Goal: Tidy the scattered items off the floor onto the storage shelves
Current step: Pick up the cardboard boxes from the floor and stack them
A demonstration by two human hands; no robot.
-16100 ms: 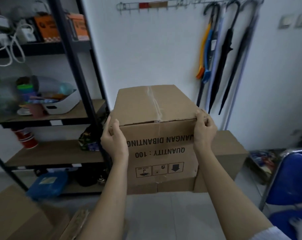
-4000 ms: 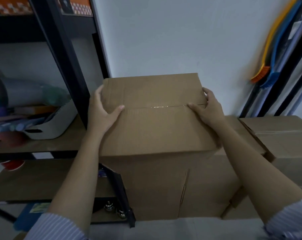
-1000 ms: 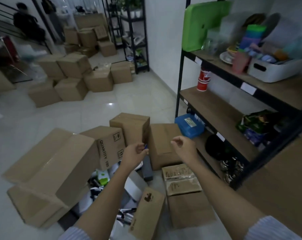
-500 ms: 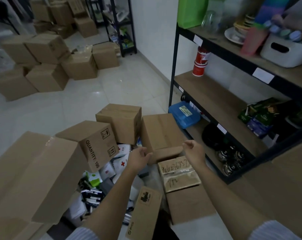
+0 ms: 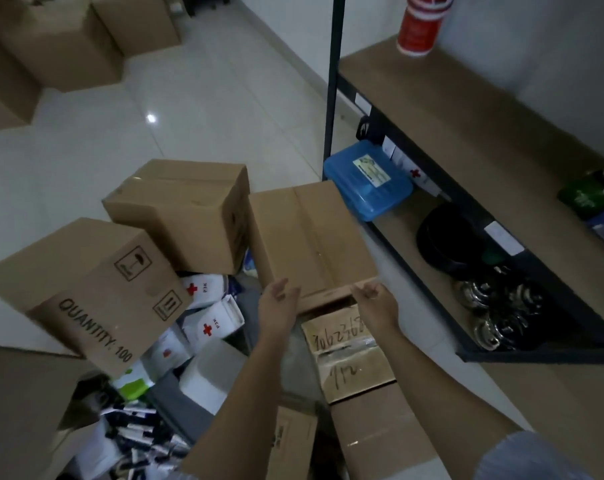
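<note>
A plain cardboard box [image 5: 311, 233] lies on the floor beside the storage shelves [image 5: 467, 109]. My left hand [image 5: 278, 306] and my right hand [image 5: 376, 303] reach out to its near edge, one at each corner, fingers loosely spread and holding nothing. Just below them sits a small box with handwritten numbers [image 5: 349, 351]. To the left are a tilted box printed "QUANTITY: 100" [image 5: 96, 292] and another brown box [image 5: 186, 209]. White first-aid boxes with red crosses [image 5: 210, 323] lie scattered between them.
On the bottom shelf sit a blue plastic container [image 5: 370, 181], a black round item [image 5: 446, 237] and shiny metal pieces [image 5: 494, 313]. A red cup stack [image 5: 420, 24] stands on the shelf above. More boxes [image 5: 51, 39] stand far left on the tiled floor.
I have leaned in and down towards the pile. Both hands have moved forward to the near edge of the plain box by the shelf.
</note>
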